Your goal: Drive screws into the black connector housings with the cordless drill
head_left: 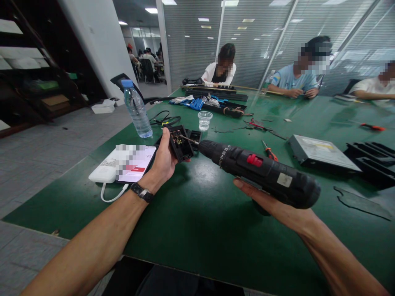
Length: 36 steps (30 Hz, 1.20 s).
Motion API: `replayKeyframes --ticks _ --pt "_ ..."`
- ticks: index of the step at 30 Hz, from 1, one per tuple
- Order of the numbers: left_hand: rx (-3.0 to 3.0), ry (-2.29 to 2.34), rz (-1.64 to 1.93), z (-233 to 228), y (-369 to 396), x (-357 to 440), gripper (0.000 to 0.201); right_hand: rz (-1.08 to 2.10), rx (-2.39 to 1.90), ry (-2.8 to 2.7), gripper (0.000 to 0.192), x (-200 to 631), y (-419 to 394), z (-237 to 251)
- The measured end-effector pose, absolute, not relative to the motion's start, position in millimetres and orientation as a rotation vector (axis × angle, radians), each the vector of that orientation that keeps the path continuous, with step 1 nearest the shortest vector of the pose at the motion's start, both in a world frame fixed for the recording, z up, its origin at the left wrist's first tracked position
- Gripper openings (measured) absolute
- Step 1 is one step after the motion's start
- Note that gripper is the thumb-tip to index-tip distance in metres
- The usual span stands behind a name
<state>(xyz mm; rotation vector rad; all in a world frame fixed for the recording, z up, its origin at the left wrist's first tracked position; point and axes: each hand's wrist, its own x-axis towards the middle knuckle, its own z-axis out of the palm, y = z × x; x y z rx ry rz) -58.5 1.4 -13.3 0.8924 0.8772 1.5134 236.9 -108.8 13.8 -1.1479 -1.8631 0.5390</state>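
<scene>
Left hand (163, 162) holds a small black housing (181, 144), open side up, lifted just off the green surface (197, 213); grip closed around its near edge, thumb on top. Right hand (271, 203) cradles a black cordless driver (259, 170) from beneath; the fingers wrap under the body and are mostly hidden, so how tight the grip is I cannot tell. The bit tip (189, 139) sits inside the housing, just ahead of the left thumb.

Judgement: the step is driving or freeing a screw. To do it well, keep the bit in line with the screw, brace the housing firmly against twisting, and press steadily before pulling the trigger. Thumb is close to the bit; slip risk.

Beyond the left grip: water bottle (137, 109), plastic cup (205, 120).
</scene>
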Motion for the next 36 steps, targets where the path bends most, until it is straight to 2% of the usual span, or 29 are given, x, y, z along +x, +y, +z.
replayKeyframes --ticks 4,11,17,21,36 --pt "0.905 0.864 1.488 -13 1 -59 0.079 0.601 -1.112 -1.919 0.016 238 -108 6" --pt "0.936 0.87 1.5 -15 5 -63 0.085 0.46 -1.172 -1.888 0.026 244 -107 -10" --pt "0.966 0.873 1.51 -14 6 -62 0.089 0.447 -1.1 -1.944 0.017 238 -106 -1" --pt "0.99 0.885 1.518 -12 3 -60 0.093 0.549 -1.053 -1.936 0.013 231 -106 8" --pt "1.044 1.001 1.455 -18 2 -61 0.095 0.675 -1.064 -1.844 0.018 223 -107 19"
